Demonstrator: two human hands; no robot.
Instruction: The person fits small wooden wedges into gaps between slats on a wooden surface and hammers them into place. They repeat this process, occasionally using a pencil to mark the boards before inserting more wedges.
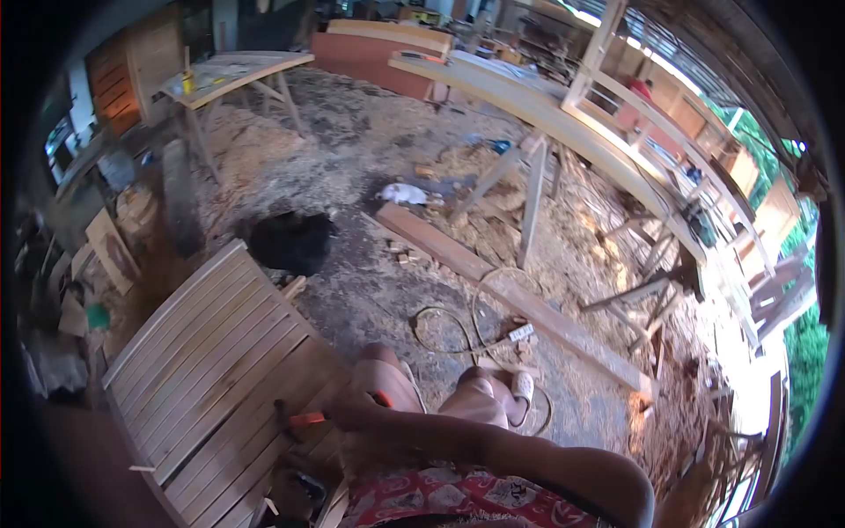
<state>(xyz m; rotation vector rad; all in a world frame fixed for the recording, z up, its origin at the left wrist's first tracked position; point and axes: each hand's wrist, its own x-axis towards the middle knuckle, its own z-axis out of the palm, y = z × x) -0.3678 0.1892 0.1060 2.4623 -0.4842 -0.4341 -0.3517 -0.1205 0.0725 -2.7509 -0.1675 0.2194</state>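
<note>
My right hand [355,413] is closed around a hammer [307,420] with an orange handle; its dark head points left, over a slatted wooden panel [207,339]. The handle's butt shows past the far side of the hand. My right forearm crosses in front of my body from the lower right. The panel lies tilted at my left, made of many narrow parallel boards with a pale strip along its far edge. My left hand [295,491] is low in the frame by the panel's near edge, in deep shadow, its fingers not distinguishable.
A long plank [519,295] lies on the sawdust-covered floor, with a looped yellowish cord [440,349] and a white power strip [520,333] beside it. A black heap [291,242] lies beyond the panel. Trestles carry long beams [546,114] at right; a worktable [233,77] stands back left.
</note>
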